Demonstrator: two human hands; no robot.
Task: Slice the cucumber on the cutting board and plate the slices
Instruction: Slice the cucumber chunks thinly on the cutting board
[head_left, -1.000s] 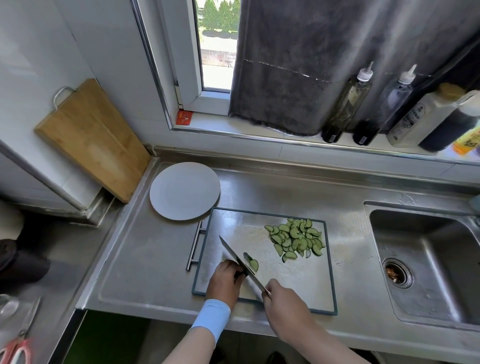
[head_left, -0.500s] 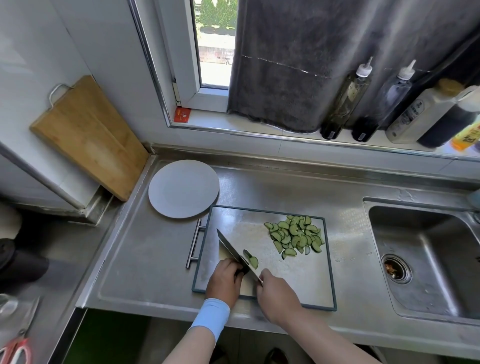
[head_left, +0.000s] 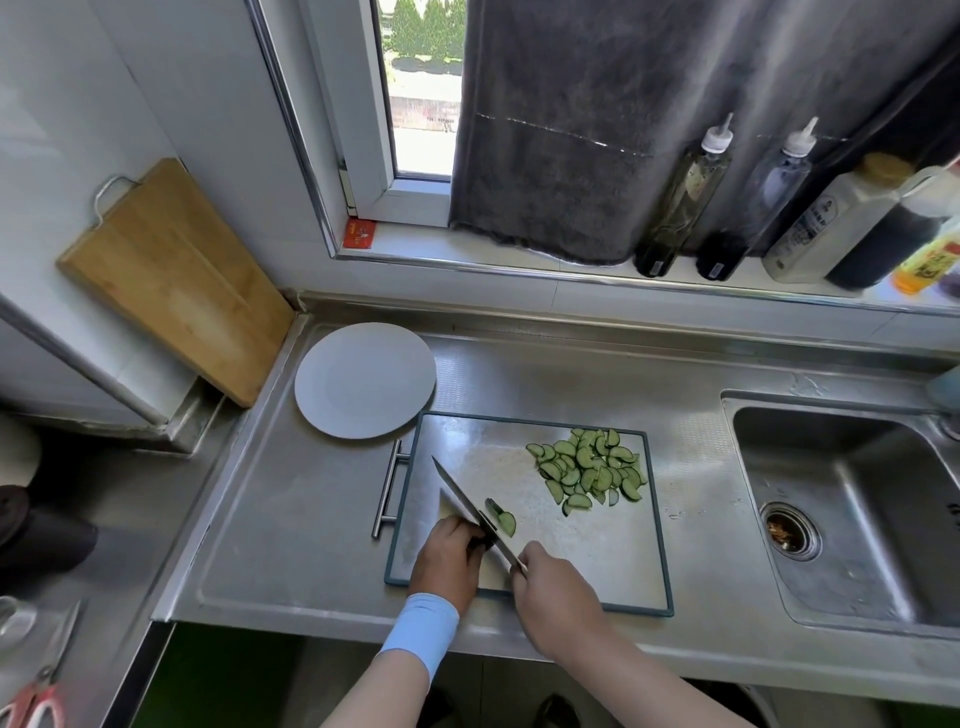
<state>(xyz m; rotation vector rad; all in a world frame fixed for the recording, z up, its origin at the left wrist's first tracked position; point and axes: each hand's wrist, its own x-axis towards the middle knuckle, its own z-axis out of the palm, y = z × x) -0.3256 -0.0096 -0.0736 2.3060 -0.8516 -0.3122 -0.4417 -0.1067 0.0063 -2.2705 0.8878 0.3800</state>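
Right hand (head_left: 553, 590) grips steel knife (head_left: 470, 506), blade lower than before; left hand (head_left: 449, 558) curls, probably on cucumber stub (head_left: 503, 519); half-moon slices (head_left: 587, 470) piled, matte plate (head_left: 365, 378) bare.

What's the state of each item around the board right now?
plate: bare, no slices yet
cutting board: flat on counter
slice pile: heaped at board's far right
knife: in right hand, blade angled
cucumber piece: beside blade
left hand: holding cucumber end
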